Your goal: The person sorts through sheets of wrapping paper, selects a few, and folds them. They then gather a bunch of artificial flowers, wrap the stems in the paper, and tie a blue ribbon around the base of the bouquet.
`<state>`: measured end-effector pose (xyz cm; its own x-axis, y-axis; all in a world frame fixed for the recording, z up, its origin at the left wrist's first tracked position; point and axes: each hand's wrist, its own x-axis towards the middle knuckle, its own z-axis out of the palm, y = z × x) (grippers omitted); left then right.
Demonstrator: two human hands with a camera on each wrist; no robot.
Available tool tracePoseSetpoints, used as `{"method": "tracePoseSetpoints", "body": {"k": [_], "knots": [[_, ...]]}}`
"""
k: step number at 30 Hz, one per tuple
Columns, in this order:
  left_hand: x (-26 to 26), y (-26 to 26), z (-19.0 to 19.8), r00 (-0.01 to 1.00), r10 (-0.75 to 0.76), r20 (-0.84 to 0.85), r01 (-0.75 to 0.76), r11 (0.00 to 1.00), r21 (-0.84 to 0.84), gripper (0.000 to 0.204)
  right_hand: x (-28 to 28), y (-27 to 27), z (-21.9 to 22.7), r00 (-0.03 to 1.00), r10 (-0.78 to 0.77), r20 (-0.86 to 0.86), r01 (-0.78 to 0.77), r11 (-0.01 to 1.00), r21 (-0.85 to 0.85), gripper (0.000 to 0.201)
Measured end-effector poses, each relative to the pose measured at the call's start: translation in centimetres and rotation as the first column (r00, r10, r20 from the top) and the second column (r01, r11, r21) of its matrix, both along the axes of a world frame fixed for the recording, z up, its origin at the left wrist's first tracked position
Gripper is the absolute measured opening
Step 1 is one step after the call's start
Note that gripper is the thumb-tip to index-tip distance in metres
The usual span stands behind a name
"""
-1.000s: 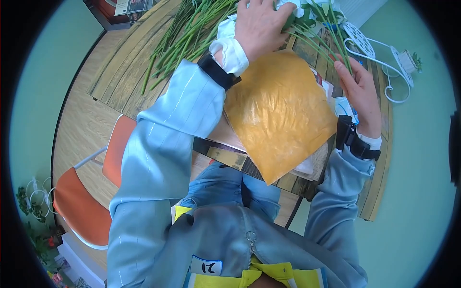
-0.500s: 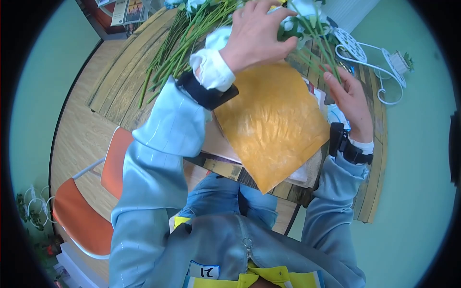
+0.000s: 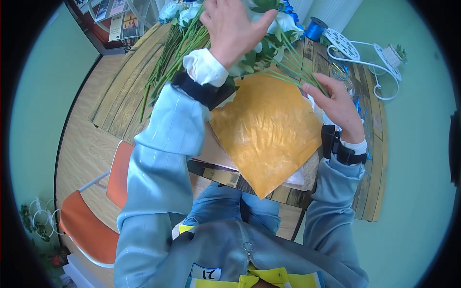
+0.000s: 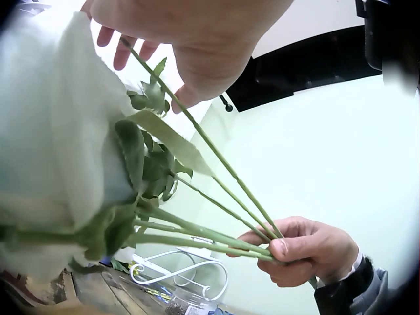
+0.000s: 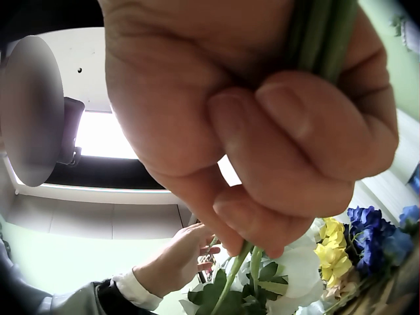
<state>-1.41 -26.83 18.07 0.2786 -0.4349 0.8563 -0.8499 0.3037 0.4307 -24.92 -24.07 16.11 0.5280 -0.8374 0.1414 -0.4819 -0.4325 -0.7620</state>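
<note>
My right hand (image 3: 336,103) grips several green flower stems (image 3: 300,69) at the right of the table, fingers curled round them in the right wrist view. The stems slant up and left to white flowers with green leaves (image 3: 249,62); one large white bloom (image 4: 65,125) fills the left of the left wrist view. Over these flowers is my left hand (image 3: 235,33), thumb spread away from the fingers. In the left wrist view a stem runs up to its fingertips. Beneath the bunch lies a golden-orange paper sheet (image 3: 269,129), one corner past the table's front edge.
Loose flower stems (image 3: 165,72) lie at the table's left, with pale blue blooms (image 3: 170,13) beyond. A blue ribbon spool (image 3: 315,30) and a white wire stand (image 3: 357,50) stand at the back right. An orange chair (image 3: 89,228) is at the left.
The right hand has shifted left and slightly nearer with the stems, which now slant more to the left. My left hand has moved left, and more of the flowers shows beside it.
</note>
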Motion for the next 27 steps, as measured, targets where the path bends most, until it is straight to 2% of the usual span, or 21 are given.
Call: {"method": "tracePoseSetpoints", "body": {"k": [1,2,5,7,9,11,12,14,16,21,27], "knots": [[0.2,-0.4,0.2,0.995,-0.03,-0.095,0.045,0.986,0.159,0.078,0.0,0.1,0.0,1.0,0.017,-0.008,-0.017,1.0,-0.003,0.034],[0.2,-0.4,0.5,0.995,-0.029,-0.094,0.043,0.987,0.155,0.078,0.2,0.4,0.3,1.0,0.018,-0.007,-0.019,1.0,-0.006,0.034],[0.4,0.1,1.8,0.96,-0.071,-0.271,0.142,0.957,0.253,0.086,0.8,1.3,0.9,1.0,0.01,-0.016,-0.01,1.0,0.003,0.033],[0.8,-1.1,1.3,0.954,-0.08,-0.289,0.151,0.961,0.231,0.083,1.0,1.3,0.7,0.997,-0.001,-0.074,-0.006,0.995,-0.097,0.033],[1.3,-2.0,1.3,0.947,-0.088,-0.309,0.159,0.964,0.213,0.081,1.2,1.5,0.7,0.997,-0.007,-0.08,-0.001,0.995,-0.097,0.033],[1.6,-2.5,1.5,0.862,-0.307,-0.403,0.368,0.926,0.08,0.076,1.2,1.5,0.8,0.996,-0.014,-0.087,0.005,0.995,-0.1,0.033],[1.5,-2.5,1.7,0.861,-0.308,-0.405,0.369,0.926,0.081,0.076,1.2,1.4,0.8,0.995,-0.021,-0.093,0.012,0.996,-0.093,0.033],[1.4,-2.5,2.0,0.75,-0.38,-0.542,0.476,0.878,0.044,0.063,1.2,1.4,1.0,0.995,-0.028,-0.099,0.019,0.996,-0.092,0.033],[1.6,-2.6,2.1,0.744,-0.373,-0.555,0.464,0.885,0.027,0.056,1.3,1.6,1.2,0.989,-0.049,-0.142,0.039,0.997,-0.073,0.033],[2.9,-3.6,0.5,0.688,-0.419,-0.593,0.483,0.874,-0.057,0.039,0.9,1.4,0.9,0.994,-0.042,-0.101,0.031,0.993,-0.111,0.034],[4.2,-4.8,-0.9,0.747,-0.346,-0.568,0.421,0.907,0.001,0.036,0.3,0.8,0.4,0.995,-0.057,-0.087,0.047,0.993,-0.108,0.035]]}}
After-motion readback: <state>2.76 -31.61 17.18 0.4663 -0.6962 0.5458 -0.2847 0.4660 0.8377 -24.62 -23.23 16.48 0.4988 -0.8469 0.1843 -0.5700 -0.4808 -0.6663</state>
